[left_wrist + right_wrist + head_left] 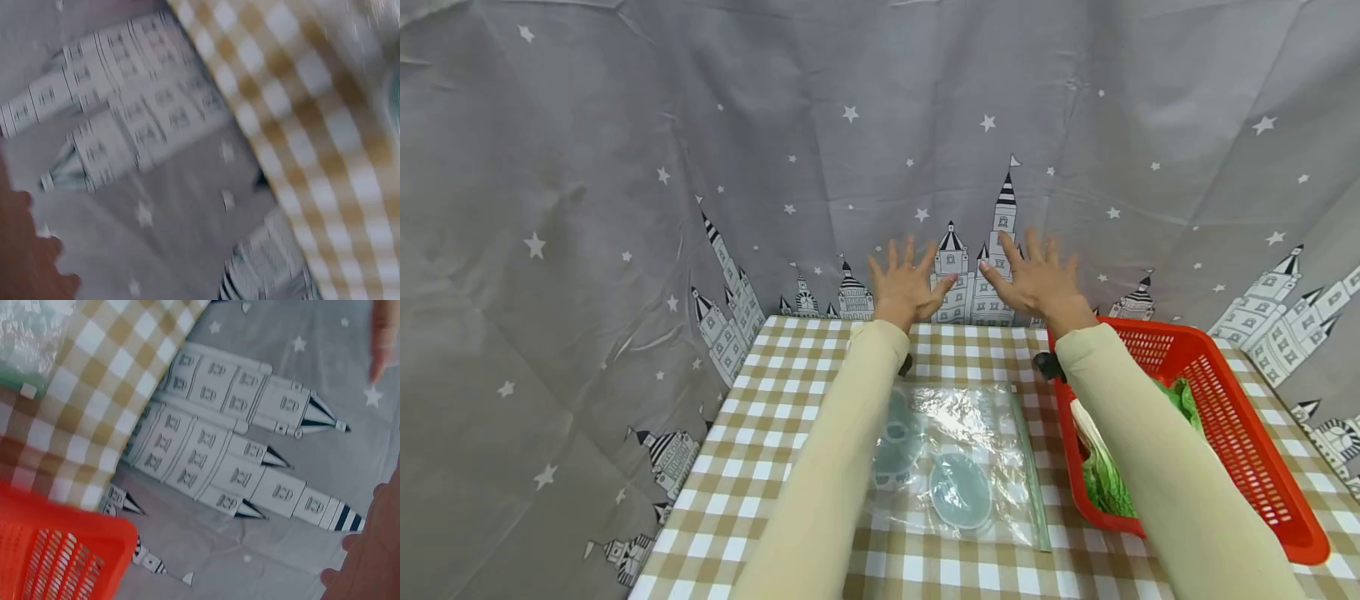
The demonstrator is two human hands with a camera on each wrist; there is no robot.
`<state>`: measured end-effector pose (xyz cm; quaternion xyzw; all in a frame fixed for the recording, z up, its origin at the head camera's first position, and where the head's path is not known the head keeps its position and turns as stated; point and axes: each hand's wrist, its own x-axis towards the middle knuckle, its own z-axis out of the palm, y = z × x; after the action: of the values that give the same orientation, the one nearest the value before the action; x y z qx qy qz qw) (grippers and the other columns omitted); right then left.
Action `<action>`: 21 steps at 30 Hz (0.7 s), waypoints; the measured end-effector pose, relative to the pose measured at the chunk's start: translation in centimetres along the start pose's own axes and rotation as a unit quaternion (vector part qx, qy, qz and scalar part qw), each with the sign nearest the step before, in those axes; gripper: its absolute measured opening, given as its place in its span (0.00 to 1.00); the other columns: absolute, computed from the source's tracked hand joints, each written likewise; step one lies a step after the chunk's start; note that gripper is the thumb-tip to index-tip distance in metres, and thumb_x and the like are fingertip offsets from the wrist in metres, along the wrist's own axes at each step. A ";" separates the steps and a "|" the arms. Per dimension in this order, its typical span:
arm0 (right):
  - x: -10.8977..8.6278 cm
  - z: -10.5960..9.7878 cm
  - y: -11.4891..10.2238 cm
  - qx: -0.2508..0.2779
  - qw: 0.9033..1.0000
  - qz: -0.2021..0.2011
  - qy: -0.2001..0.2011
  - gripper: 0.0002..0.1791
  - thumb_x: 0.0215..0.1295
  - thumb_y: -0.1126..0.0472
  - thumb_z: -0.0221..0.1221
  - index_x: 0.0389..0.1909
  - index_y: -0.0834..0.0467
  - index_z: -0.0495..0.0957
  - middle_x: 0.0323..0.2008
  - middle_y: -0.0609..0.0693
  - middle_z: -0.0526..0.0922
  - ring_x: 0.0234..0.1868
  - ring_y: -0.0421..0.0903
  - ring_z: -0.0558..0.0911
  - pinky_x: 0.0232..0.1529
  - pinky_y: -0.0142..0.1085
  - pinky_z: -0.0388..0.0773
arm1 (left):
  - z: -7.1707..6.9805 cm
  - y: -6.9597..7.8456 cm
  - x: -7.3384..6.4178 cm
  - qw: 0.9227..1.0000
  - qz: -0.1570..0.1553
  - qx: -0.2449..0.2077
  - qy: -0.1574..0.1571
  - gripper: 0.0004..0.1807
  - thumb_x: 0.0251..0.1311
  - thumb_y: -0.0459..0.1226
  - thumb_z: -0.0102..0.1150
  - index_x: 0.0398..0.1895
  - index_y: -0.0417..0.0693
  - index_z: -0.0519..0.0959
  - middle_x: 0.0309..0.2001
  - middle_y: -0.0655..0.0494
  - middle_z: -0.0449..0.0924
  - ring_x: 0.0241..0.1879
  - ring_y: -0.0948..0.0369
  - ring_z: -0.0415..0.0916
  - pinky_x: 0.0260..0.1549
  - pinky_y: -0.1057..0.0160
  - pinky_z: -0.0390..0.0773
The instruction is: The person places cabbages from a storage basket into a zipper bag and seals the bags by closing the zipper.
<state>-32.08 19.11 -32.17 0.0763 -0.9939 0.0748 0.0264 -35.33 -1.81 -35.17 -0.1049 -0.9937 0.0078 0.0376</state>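
Observation:
Both hands are held up past the far edge of the table, fingers spread and holding nothing. The left hand (902, 287) shows its back in the head view; only a blurred edge of its fingers (31, 250) enters the left wrist view. To its right is the right hand (1040, 283), thumb pointing inward, with part of it at the right side of the right wrist view. Nearer on the table lies a clear zip bag (1011, 492) with pale green round shapes and a green sealing edge. The left sleeve hides part of it.
A red plastic basket (1247, 400) stands at the right, holding a leafy cabbage (1105, 479) partly hidden behind the right sleeve. A brown-and-white checked cloth (752, 417) covers the table. Behind hangs a grey curtain (887, 67) printed with stars and castles.

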 end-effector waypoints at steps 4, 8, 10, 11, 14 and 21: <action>-0.5 1.0 -0.2 0.007 1.000 -0.019 0.005 0.45 0.68 0.26 0.26 0.79 0.47 0.38 0.76 0.64 0.35 0.73 0.71 0.36 0.61 0.74 0.33 | 2.0 2.6 -1.4 1.000 0.023 0.006 -0.008 0.40 0.68 0.67 0.25 0.78 0.69 0.33 0.78 0.47 0.38 0.74 0.42 0.40 0.64 0.31 0.44; -1.6 2.2 0.5 0.037 0.999 -0.025 -0.006 0.43 0.70 0.28 0.27 0.79 0.47 0.38 0.76 0.64 0.36 0.73 0.70 0.37 0.62 0.73 0.34 | 5.9 7.7 -4.7 0.998 0.039 -0.033 -0.027 0.40 0.67 0.58 0.46 0.78 0.61 0.47 0.71 0.46 0.59 0.65 0.45 0.63 0.57 0.41 0.67; -2.3 2.8 1.2 0.049 0.999 -0.023 -0.009 0.43 0.70 0.29 0.27 0.79 0.48 0.39 0.76 0.64 0.36 0.73 0.71 0.38 0.62 0.73 0.36 | 8.2 10.5 -6.8 0.995 0.044 -0.063 -0.059 0.35 0.63 0.54 0.54 0.72 0.54 0.62 0.59 0.49 0.73 0.53 0.50 0.75 0.46 0.49 0.77; -2.6 3.1 1.5 0.053 0.998 -0.021 -0.012 0.42 0.71 0.29 0.28 0.79 0.47 0.38 0.76 0.64 0.37 0.73 0.71 0.39 0.62 0.73 0.37 | 9.4 11.8 -7.9 0.993 0.044 -0.073 -0.077 0.31 0.61 0.54 0.56 0.65 0.52 0.70 0.51 0.51 0.78 0.46 0.52 0.78 0.40 0.52 0.78; -3.4 3.9 2.1 0.056 0.998 -0.020 -0.017 0.42 0.71 0.30 0.28 0.79 0.48 0.39 0.76 0.65 0.37 0.72 0.74 0.42 0.62 0.72 0.39 | 12.2 14.5 -10.4 0.989 0.040 -0.063 -0.126 0.25 0.57 0.61 0.57 0.39 0.50 0.83 0.32 0.56 0.82 0.30 0.58 0.80 0.26 0.55 0.78; -5.4 5.3 3.2 0.067 0.997 -0.018 -0.030 0.39 0.74 0.34 0.31 0.78 0.49 0.42 0.75 0.66 0.40 0.71 0.74 0.45 0.62 0.72 0.43 | 14.3 16.1 -12.3 0.985 0.056 -0.035 -0.158 0.22 0.56 0.60 0.55 0.26 0.53 0.84 0.26 0.57 0.81 0.24 0.60 0.77 0.22 0.57 0.76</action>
<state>-27.46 22.21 -38.18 0.0979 -0.9855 0.1388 -0.0074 -21.12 11.28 -50.74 -0.1587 -0.9794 -0.0085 -0.1246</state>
